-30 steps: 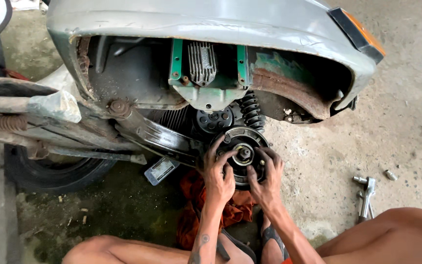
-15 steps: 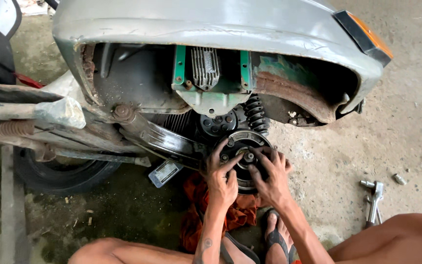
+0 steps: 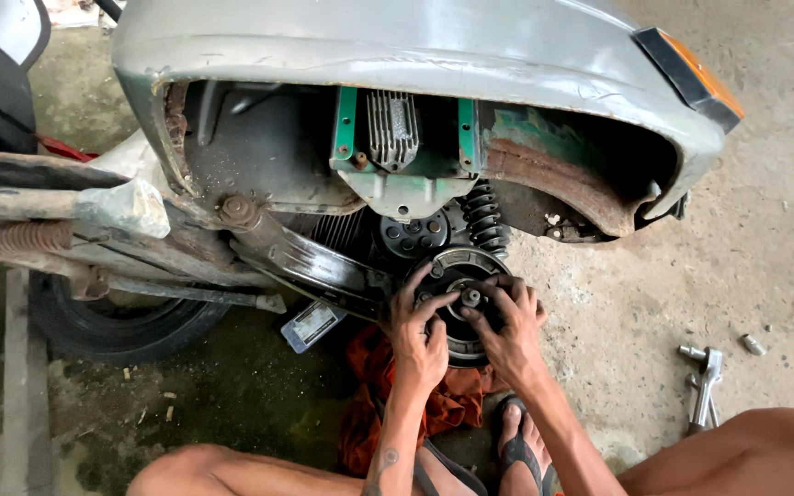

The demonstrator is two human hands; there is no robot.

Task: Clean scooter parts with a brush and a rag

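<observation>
Gripping the round black drum point(image 3: 452, 308), left hand point(image 3: 418, 338) and right hand point(image 3: 504, 329) curl fingers around its rim.

Greasy dark metal hub point(image 3: 459, 303), rusty dull-grey painted scooter body point(image 3: 397, 46), crumpled orange cloth point(image 3: 443, 404), rough concrete floor point(image 3: 765, 248).

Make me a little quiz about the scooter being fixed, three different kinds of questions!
1. True or false: both hands, the left hand and the right hand, are on the round black drum under the grey scooter body.
2. What lies on the concrete floor by the person's right leg? A) a metal wrench B) a paintbrush C) a bucket
3. Fill in: the rag under the hands is ____ in colour.

Key: 1 true; 2 A; 3 orange-red.
</observation>
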